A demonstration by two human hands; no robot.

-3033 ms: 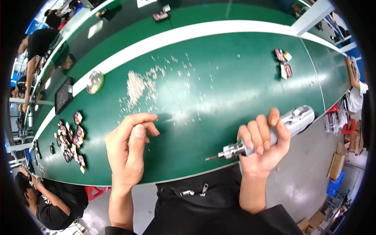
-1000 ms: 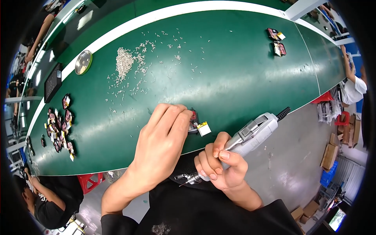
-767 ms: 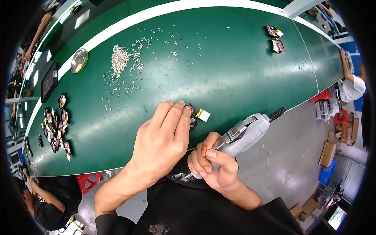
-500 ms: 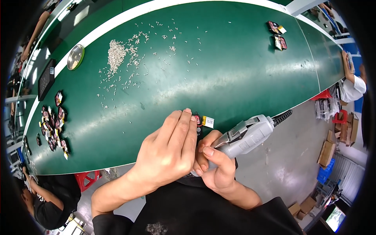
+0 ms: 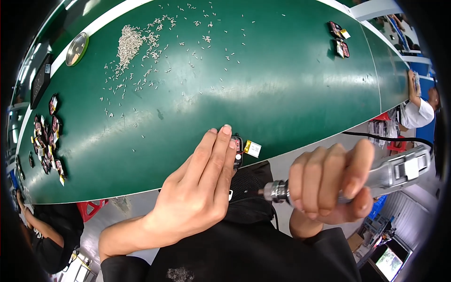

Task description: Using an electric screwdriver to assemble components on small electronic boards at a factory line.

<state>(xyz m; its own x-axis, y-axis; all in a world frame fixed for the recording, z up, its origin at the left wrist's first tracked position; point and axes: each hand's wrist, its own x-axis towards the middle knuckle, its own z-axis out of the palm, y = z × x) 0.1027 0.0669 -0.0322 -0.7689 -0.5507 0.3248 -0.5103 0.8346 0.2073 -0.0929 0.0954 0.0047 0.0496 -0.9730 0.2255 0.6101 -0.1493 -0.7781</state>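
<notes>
My right hand [image 5: 331,183] is wrapped around a grey electric screwdriver [image 5: 397,171]. The driver's metal nose points left toward my other hand, apart from it, and its tip is blurred. At the table's near edge my left hand [image 5: 199,188] has its fingers stretched and close together, the fingertips against a small black electronic case [image 5: 238,162]. That case is partly covered by the fingers; a reddish board shows in it, and my left thumb is hidden. A silver battery with a yellow end [image 5: 252,149] sticks out to the case's right.
Loose small screws form a pile [image 5: 129,44] on the green table [image 5: 282,103], with more scattered around. Several similar cases [image 5: 47,143] lie at left, two cases [image 5: 342,48] at far right. A round dish [image 5: 77,49] and black tray [image 5: 41,81] stand far left. A black cable [image 5: 390,138] runs behind the driver.
My right hand has moved right and lifted away from my left hand, its fingers now wrapped around the screwdriver. My left hand stays at the case. The view has shifted slightly.
</notes>
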